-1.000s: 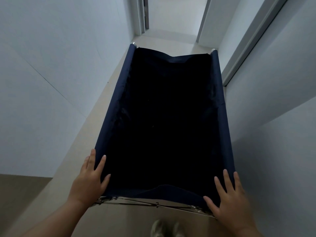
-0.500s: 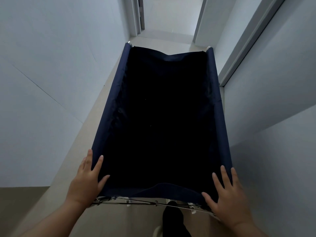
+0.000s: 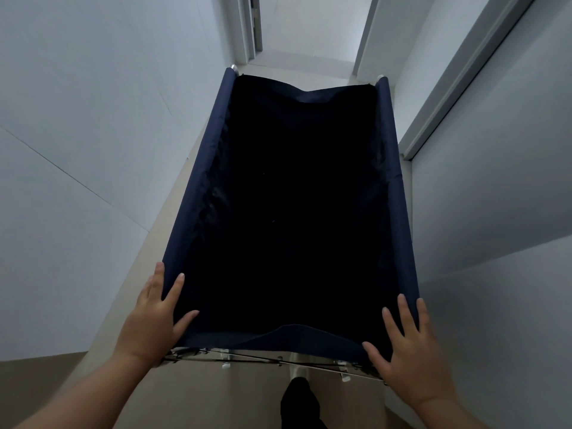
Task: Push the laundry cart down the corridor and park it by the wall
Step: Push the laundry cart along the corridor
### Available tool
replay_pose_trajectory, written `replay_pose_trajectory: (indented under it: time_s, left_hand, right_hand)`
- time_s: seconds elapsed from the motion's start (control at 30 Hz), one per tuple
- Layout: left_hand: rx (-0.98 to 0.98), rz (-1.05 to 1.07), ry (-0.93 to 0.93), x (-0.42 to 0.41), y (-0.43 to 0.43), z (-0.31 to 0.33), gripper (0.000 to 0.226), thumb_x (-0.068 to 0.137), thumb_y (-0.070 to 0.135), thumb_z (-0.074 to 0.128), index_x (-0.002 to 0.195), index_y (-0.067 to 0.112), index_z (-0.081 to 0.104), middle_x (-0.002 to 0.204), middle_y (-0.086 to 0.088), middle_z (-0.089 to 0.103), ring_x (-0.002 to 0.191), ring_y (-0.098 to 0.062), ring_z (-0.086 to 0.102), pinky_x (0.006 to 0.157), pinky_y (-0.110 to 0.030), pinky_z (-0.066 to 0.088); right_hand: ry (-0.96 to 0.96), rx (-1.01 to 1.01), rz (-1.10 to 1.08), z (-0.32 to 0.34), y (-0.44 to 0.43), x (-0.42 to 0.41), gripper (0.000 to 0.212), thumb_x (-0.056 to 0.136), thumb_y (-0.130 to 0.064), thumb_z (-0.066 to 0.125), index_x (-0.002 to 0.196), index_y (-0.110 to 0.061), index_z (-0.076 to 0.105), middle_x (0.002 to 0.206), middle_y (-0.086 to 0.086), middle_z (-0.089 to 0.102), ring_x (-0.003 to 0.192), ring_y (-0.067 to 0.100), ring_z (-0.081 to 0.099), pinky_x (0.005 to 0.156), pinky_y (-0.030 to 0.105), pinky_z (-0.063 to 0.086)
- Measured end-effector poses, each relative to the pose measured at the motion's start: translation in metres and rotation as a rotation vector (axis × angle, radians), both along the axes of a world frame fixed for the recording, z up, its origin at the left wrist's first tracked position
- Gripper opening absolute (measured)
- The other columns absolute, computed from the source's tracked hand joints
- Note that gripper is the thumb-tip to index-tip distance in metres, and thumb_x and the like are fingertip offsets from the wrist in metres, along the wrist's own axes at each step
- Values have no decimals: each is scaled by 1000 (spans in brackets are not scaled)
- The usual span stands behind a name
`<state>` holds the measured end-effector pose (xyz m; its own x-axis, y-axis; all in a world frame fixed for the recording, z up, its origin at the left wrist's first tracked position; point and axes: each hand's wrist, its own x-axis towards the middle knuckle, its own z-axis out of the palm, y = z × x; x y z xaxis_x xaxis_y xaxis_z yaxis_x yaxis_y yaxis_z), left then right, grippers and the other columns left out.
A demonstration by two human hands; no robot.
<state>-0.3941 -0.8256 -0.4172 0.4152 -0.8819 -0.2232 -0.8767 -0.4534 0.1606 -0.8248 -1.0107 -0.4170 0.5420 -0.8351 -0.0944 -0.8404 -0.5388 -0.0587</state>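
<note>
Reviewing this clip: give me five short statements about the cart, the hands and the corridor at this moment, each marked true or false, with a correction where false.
1. Both hands rest on the near corners of the laundry cart. True: left hand, right hand.
2. The cart's fabric is bright red. False: it is dark navy.
3. The fingers of both hands are spread flat, not curled in fists. True.
4. The cart is heaped with white towels above its rim. False: nothing rises above the rim; the inside is too dark to read.
5. A doorway lies ahead of the cart. True.
</note>
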Motion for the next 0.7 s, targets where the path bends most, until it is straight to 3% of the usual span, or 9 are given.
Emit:
replay_pose_trajectory:
  time_s: [0.23,0.4,0.7]
  left_hand:
    - [10,-6,-10,35,-38,-6,94,85,82,26,146,13,45,166,-16,14,135,-48,42,76,-60,57]
    - [-4,-6,-24,58,-66,-9,95,83,83,29,148,15,42,168,-10,7,137,-46,40,80,-59,56]
    - [43,-6,-32,88,-110,-10,97,85,82,25,147,10,42,164,-20,17,133,-48,42,85,-60,55]
  right_hand:
    - [32,26,-4,-3,-35,29,77,86,-68,42,130,-9,68,152,22,47,145,49,32,95,61,52]
    - [58,40,-5,-4,-63,51,86,96,-72,20,130,-9,67,152,23,47,145,51,31,96,61,52]
    - [85,81,-12,-4,-104,80,86,96,-72,19,131,-11,67,151,20,50,145,50,32,94,61,51]
